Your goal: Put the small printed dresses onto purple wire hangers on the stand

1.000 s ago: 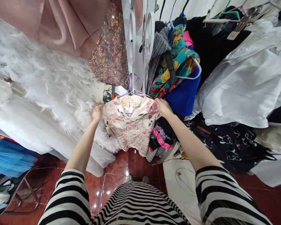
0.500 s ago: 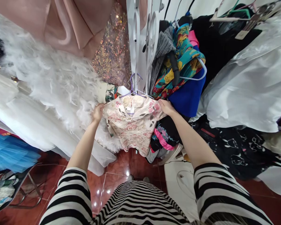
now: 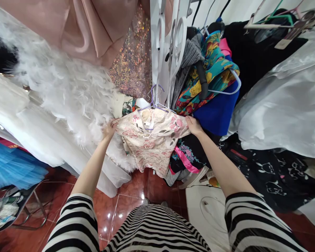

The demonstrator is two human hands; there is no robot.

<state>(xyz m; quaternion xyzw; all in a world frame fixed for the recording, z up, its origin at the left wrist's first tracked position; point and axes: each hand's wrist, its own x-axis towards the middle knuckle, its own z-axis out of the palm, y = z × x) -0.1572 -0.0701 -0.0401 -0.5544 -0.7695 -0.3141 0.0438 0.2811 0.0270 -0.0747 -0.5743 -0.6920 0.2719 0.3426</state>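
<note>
A cream blouse with pink flowers (image 3: pixel 151 143) hangs in front of me on a purple hanger (image 3: pixel 152 101). My left hand (image 3: pixel 109 128) grips the end of its left sleeve, close to the white feathers. At the other side, my right hand (image 3: pixel 194 125) pinches the right sleeve end, so both sleeves are spread outward. Behind the blouse's lower right hangs a black garment with a pink ribbon and embroidery (image 3: pixel 186 155). A patterned cloth (image 3: pixel 127 105) shows behind its left shoulder.
White feathered clothing (image 3: pixel 76 91) and a sequined garment (image 3: pixel 132 56) hang at left. A white metal rack frame (image 3: pixel 180 49) rises behind the blouse. To the right hang a teal floral garment (image 3: pixel 210 70) and a white satin dress (image 3: pixel 286 108). A chair (image 3: pixel 39 206) stands lower left.
My hands have moved slightly apart, the right one rightward, and the blouse's sleeves are stretched wider. The view has shifted a little, so the surroundings sit farther right.
</note>
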